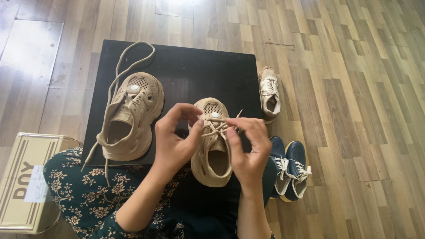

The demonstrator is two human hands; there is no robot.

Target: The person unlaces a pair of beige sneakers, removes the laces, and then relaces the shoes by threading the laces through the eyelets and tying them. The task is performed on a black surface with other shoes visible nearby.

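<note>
One cardboard box at the lower left of my view

I see a single package: a tan rectangular cardboard box (24,181) on the wood floor (354,88) at the frame's lower-left corner, just beside the floral-clothed knee. Its top has dark brown stripes and large dark lettering, with a pale strip of tape across it. No screens or signs.

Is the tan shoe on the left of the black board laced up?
No, the left tan shoe has its lace trailing loose across the black board.

Two shoes (133,117) (213,144) lie side by side on the board (186,66); a box (24,181) sits left, three more shoes (283,146) right.
</note>
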